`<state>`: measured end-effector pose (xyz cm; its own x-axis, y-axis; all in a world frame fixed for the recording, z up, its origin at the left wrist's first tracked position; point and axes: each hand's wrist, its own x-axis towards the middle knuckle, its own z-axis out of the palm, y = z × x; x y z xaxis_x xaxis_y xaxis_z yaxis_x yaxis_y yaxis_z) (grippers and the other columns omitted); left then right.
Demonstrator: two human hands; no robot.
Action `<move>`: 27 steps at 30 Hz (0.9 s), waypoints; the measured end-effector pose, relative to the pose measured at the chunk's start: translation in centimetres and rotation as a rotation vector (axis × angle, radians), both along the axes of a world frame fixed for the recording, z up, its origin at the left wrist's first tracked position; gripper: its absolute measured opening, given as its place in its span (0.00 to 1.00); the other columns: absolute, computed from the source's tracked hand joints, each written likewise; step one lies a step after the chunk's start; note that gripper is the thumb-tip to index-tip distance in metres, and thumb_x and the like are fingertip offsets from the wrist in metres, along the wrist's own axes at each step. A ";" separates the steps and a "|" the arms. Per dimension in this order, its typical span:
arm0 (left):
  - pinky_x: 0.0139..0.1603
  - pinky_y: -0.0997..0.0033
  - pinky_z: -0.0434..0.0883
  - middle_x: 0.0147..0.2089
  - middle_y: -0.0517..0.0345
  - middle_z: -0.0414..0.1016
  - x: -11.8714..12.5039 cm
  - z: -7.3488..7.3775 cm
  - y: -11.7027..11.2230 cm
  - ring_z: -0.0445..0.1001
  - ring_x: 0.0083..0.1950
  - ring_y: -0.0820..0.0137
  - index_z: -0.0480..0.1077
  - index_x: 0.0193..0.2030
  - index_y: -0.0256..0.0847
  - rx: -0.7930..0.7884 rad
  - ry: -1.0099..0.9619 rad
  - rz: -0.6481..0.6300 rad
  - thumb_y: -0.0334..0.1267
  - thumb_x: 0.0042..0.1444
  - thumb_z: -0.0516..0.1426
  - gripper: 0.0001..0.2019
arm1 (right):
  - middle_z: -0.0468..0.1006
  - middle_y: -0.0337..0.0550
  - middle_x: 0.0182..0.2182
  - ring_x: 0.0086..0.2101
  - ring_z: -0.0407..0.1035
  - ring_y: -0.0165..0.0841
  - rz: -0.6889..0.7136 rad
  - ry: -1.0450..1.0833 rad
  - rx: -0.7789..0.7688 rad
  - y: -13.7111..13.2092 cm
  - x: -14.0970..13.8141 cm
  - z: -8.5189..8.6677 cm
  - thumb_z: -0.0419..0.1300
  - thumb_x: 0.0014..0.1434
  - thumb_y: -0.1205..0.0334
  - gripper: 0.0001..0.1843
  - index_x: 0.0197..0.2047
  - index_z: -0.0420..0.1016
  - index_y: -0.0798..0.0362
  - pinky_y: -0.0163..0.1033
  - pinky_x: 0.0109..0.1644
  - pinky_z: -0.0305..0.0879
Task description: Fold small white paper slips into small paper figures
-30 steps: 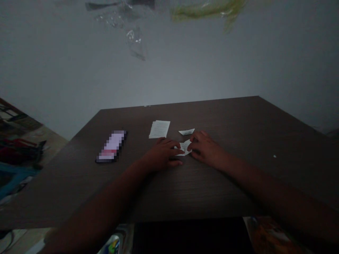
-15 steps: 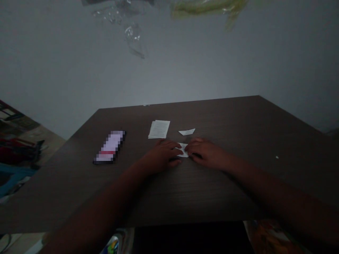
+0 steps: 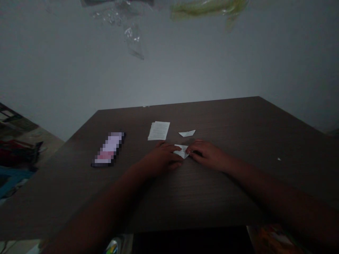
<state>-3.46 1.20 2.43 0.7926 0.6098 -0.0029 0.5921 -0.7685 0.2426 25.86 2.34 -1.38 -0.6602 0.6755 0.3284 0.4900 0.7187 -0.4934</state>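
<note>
A small folded piece of printed paper [image 3: 182, 151] lies on the table between my hands, its near edge coming to a point. My left hand [image 3: 164, 157] rests at its left side, fingers stretched out and apart, with fingertips on the paper. At the right corner, the fingers and thumb of my right hand [image 3: 205, 152] are closed on the paper. Just beyond it sits a small folded paper boat [image 3: 187, 133]. A stack of printed paper sheets [image 3: 159, 131] lies farther back, beyond my left hand.
A phone [image 3: 109, 149] with a blurred screen lies on the left of the dark wooden table [image 3: 225, 116]. A tiny white scrap [image 3: 279, 159] is at the right. Behind the table rises a wall [image 3: 169, 70] with plastic bags [image 3: 134, 38] hanging on it.
The paper between my hands now shows a pointed near edge where it was flatter before. My right fingers have drawn closer together at its corner. The view has tilted slightly.
</note>
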 end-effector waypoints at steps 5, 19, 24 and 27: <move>0.87 0.27 0.63 0.79 0.47 0.82 0.0 0.3 -0.3 0.79 0.80 0.45 0.89 0.63 0.51 -0.005 0.007 -0.002 0.39 0.81 0.67 0.11 | 0.91 0.47 0.50 0.51 0.84 0.44 -0.095 0.056 -0.040 0.0 -0.2 -0.5 0.66 0.76 0.67 0.09 0.53 0.86 0.46 0.52 0.61 0.80; 0.84 0.23 0.65 0.81 0.45 0.80 -0.1 0.0 -0.4 0.79 0.79 0.40 0.88 0.65 0.52 -0.001 0.031 -0.011 0.41 0.79 0.69 0.12 | 0.91 0.48 0.46 0.51 0.84 0.45 -0.001 0.035 0.034 0.9 0.0 -0.9 0.66 0.76 0.72 0.13 0.51 0.91 0.47 0.57 0.64 0.79; 0.83 0.27 0.69 0.80 0.45 0.80 -0.2 0.0 -0.6 0.79 0.78 0.41 0.89 0.62 0.52 0.022 0.006 -0.033 0.42 0.78 0.69 0.11 | 0.92 0.49 0.49 0.53 0.85 0.46 0.018 0.060 0.012 0.8 0.1 -0.9 0.67 0.75 0.73 0.15 0.55 0.91 0.47 0.56 0.63 0.81; 0.83 0.26 0.69 0.80 0.43 0.81 -0.1 0.2 -0.8 0.80 0.78 0.41 0.88 0.63 0.50 0.024 0.019 -0.026 0.40 0.78 0.69 0.11 | 0.92 0.49 0.49 0.52 0.85 0.45 -0.012 0.094 -0.024 0.9 0.0 -1.3 0.66 0.76 0.72 0.14 0.54 0.92 0.47 0.55 0.61 0.81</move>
